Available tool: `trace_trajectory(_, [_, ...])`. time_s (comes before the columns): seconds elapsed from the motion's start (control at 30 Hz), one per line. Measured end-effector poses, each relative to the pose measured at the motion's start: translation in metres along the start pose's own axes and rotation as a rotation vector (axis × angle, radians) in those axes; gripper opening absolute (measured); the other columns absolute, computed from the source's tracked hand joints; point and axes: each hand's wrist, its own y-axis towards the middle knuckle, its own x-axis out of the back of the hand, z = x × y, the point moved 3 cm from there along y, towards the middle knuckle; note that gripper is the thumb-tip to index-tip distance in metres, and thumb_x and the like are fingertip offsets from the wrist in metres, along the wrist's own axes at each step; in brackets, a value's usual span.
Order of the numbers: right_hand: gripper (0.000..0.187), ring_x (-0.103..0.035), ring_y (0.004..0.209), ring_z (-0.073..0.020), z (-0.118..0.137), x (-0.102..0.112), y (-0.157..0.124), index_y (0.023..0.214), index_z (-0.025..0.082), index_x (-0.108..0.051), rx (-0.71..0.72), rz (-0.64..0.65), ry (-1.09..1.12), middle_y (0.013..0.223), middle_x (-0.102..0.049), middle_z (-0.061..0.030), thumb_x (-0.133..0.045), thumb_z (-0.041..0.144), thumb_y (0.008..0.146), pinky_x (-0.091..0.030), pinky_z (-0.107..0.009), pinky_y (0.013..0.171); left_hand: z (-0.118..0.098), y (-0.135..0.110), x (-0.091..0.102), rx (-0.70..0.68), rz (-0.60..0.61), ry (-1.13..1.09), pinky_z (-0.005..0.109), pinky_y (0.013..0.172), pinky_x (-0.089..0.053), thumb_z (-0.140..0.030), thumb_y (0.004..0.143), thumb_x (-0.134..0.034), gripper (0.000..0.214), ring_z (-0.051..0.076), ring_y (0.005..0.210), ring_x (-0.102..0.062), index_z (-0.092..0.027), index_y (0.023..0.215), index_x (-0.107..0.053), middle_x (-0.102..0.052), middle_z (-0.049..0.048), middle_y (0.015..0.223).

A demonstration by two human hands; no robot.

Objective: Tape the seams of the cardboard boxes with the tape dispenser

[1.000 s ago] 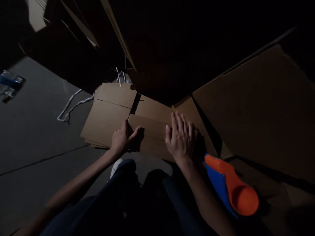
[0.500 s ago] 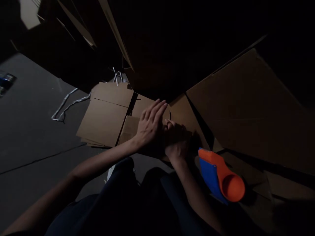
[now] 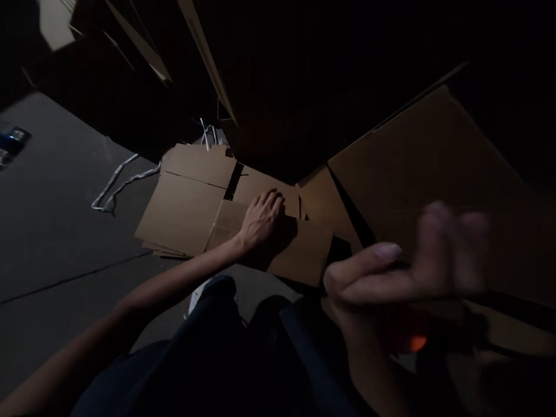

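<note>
My left hand rests on top of a low brown cardboard box, its fingers slightly bent near the far edge. Nothing shows in that hand. My right hand is raised on the right, blurred and close to the camera, its thumb apart from its bent fingers and nothing visible between them. Behind its wrist is an orange-and-blue plastic tool, with only an orange patch showing; the remainder is hidden.
Flattened cardboard sheets lie stacked left of the box. A large cardboard panel leans at the right. A pale twisted strap lies on the grey floor. Dark upright cartons stand behind, and the light is dim.
My right hand has left the box and moved right and up, now covering most of the orange-and-blue tool. My left hand has come down slightly with its fingers more bent.
</note>
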Motion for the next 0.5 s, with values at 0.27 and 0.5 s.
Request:
trace_trajectory(0.27, [0.056,-0.045,0.142,-0.0204,-0.022,-0.091,-0.05,0.151,0.018,-0.046,0.106,0.503,-0.078,0.145,-0.058,-0.0112,-0.024,0.009,0.101,-0.039,-0.042,0.118,-0.004,0.003,0.0,-0.04,0.046,-0.064,0.042,0.102,-0.045,-0.022,0.097,-0.045,0.026,0.029,0.13,-0.053,-0.013,0.113,-0.064,-0.069,0.0142,0.119])
trace_trajectory(0.5, [0.052,-0.047,0.141,-0.0212,-0.03,-0.078,-0.053,0.146,0.016,-0.048,-0.02,0.557,0.018,0.143,-0.057,-0.0124,-0.021,0.018,0.101,-0.045,-0.045,0.113,-0.044,-0.03,0.041,-0.177,-0.301,-0.192,0.043,0.12,-0.028,-0.025,0.1,-0.03,0.044,0.024,0.146,-0.039,-0.018,0.135,-0.056,-0.061,0.0096,0.141])
